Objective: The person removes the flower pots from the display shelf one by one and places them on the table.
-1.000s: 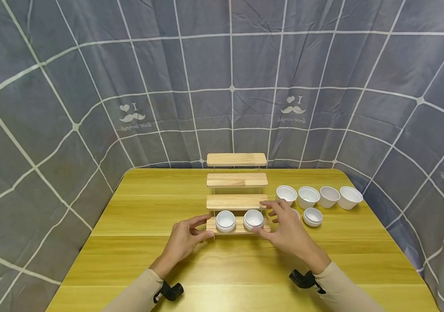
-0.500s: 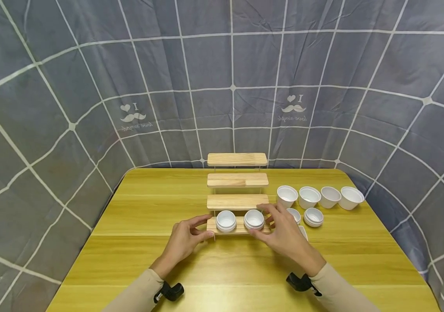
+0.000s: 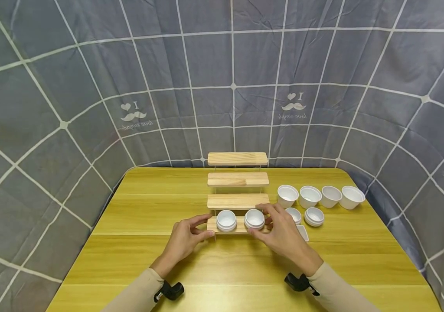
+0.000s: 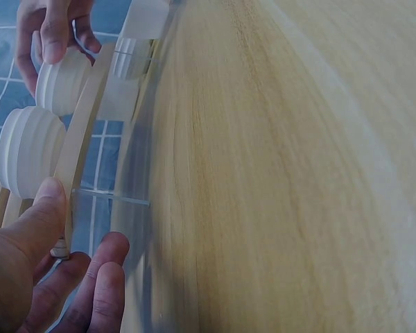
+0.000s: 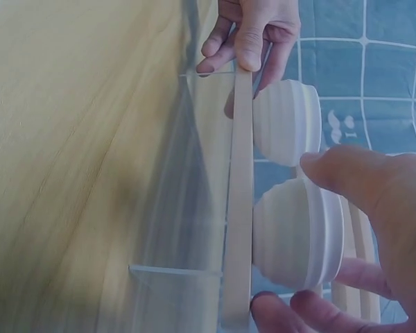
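Observation:
A stepped rack with pale wooden boards and clear side supports stands mid-table. On its lowest board [image 3: 240, 225] sit two small white ribbed cups, a left cup [image 3: 226, 221] and a right cup [image 3: 254, 220], upright and slightly apart. My left hand [image 3: 184, 237] holds the left end of that board, thumb on its front edge and fingers below, as the left wrist view shows. Around the right cup curves my right hand [image 3: 286, 232], thumb against its rim [image 5: 333, 215] at the front and fingers at its far side. The fingertips behind the cup are partly hidden.
Higher boards of the rack [image 3: 238, 200] rise behind. To the right stand several larger white cups [image 3: 309, 197] in a row, with smaller ones [image 3: 314, 216] before them. A white dish [image 3: 302, 233] is partly hidden by my right hand. A grey checked curtain [image 3: 210, 65] surrounds the table.
My right hand has shifted slightly left, its thumb and fingers closing in on the right cup. The white dish beside that hand has come into view. My left hand stays at the board's end.

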A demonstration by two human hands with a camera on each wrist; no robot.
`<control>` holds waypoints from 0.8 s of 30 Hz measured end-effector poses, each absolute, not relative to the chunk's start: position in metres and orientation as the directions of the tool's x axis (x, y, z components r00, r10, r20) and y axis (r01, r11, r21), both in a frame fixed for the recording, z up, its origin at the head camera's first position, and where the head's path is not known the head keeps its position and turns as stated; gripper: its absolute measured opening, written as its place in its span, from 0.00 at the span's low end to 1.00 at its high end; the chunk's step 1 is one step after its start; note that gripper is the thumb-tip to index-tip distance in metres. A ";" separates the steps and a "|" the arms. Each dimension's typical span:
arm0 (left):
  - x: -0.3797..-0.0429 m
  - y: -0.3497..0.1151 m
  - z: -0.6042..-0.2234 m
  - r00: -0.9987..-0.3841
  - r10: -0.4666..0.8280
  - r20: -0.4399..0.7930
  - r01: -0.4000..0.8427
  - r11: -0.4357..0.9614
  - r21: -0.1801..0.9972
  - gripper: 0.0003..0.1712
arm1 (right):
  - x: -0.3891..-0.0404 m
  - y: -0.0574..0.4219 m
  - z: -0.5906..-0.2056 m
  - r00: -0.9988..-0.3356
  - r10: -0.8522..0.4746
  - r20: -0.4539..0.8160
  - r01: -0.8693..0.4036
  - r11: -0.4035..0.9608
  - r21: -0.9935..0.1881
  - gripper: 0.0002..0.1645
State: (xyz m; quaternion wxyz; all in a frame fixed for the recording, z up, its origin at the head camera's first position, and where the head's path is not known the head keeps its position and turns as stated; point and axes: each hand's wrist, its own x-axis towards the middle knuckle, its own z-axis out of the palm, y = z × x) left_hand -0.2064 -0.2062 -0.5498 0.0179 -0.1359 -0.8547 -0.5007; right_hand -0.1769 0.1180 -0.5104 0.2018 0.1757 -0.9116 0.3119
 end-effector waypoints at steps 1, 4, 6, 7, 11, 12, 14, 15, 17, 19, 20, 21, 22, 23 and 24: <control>-0.206 -0.206 -0.550 -0.962 0.214 0.168 0.251 0.461 0.851 0.32 | -0.177 0.117 -0.511 -0.854 -0.192 0.483 -0.448 0.743 -0.497 0.40; -0.206 -0.206 -0.549 -0.962 0.213 0.168 0.251 0.461 0.852 0.32 | -0.177 0.116 -0.511 -0.850 -0.187 0.493 -0.454 0.735 -0.504 0.38; -0.206 -0.206 -0.549 -0.962 0.214 0.166 0.250 0.459 0.852 0.32 | -0.178 0.116 -0.510 -0.853 -0.184 0.489 -0.454 0.725 -0.519 0.36; -0.206 -0.206 -0.549 -0.963 0.215 0.164 0.248 0.459 0.854 0.32 | -0.178 0.116 -0.510 -0.855 -0.182 0.485 -0.453 0.718 -0.528 0.34; -0.206 -0.207 -0.549 -0.960 0.223 0.169 0.256 0.461 0.850 0.32 | -0.178 0.115 -0.510 -0.864 -0.177 0.471 -0.445 0.707 -0.550 0.32; -0.206 -0.207 -0.549 -0.959 0.226 0.174 0.262 0.462 0.847 0.32 | -0.178 0.115 -0.510 -0.865 -0.177 0.470 -0.444 0.707 -0.550 0.32; -0.206 -0.207 -0.549 -0.958 0.227 0.176 0.265 0.464 0.845 0.32 | -0.179 0.115 -0.510 -0.864 -0.176 0.471 -0.444 0.708 -0.549 0.32; -0.206 -0.207 -0.549 -0.958 0.226 0.176 0.265 0.464 0.845 0.32 | -0.179 0.115 -0.511 -0.862 -0.177 0.475 -0.447 0.708 -0.547 0.33; -0.207 -0.207 -0.549 -0.959 0.223 0.176 0.263 0.465 0.845 0.32 | -0.179 0.115 -0.511 -0.860 -0.177 0.479 -0.450 0.708 -0.545 0.32; -0.207 -0.206 -0.549 -0.963 0.216 0.162 0.247 0.463 0.851 0.32 | -0.179 0.115 -0.511 -0.858 -0.178 0.481 -0.451 0.708 -0.544 0.32; -0.207 -0.206 -0.550 -0.963 0.215 0.162 0.247 0.462 0.852 0.31 | -0.179 0.115 -0.511 -0.858 -0.178 0.482 -0.451 0.709 -0.542 0.32; -0.208 -0.206 -0.550 -0.963 0.215 0.162 0.246 0.461 0.853 0.31 | -0.179 0.115 -0.512 -0.858 -0.177 0.483 -0.451 0.710 -0.541 0.32; -0.208 -0.206 -0.550 -0.963 0.215 0.164 0.248 0.460 0.852 0.31 | -0.179 0.114 -0.512 -0.858 -0.176 0.482 -0.449 0.712 -0.540 0.32; -0.208 -0.206 -0.550 -0.962 0.216 0.166 0.250 0.460 0.852 0.32 | -0.179 0.114 -0.512 -0.858 -0.174 0.483 -0.448 0.714 -0.538 0.33; -0.208 -0.206 -0.550 -0.962 0.216 0.167 0.251 0.460 0.852 0.32 | -0.179 0.114 -0.512 -0.858 -0.172 0.485 -0.447 0.716 -0.536 0.33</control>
